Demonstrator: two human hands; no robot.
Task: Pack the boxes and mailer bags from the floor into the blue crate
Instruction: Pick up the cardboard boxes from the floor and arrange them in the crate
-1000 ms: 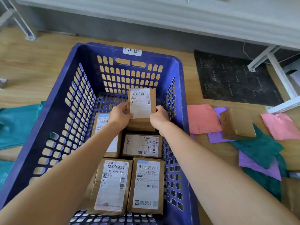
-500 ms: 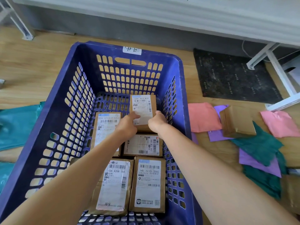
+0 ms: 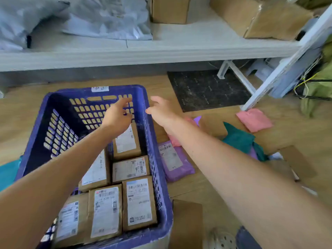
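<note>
The blue crate stands on the wooden floor with several labelled cardboard boxes lying flat in it. The small box at the far right of the crate lies free. My left hand hovers above it inside the crate, fingers relaxed, holding nothing. My right hand is open and raised just past the crate's right wall. On the floor to the right lie a purple mailer bag, a pink mailer bag, a teal mailer bag and a cardboard box.
A grey shelf with grey bags and cardboard boxes runs across the back. A black mat and white frame legs lie behind the bags. Another cardboard box sits by the crate's near right corner. A teal bag lies at left.
Both hands let go of the small box, which now lies in the crate. The hands rose and the right one moved out over the crate's right wall. The view tilted up.
</note>
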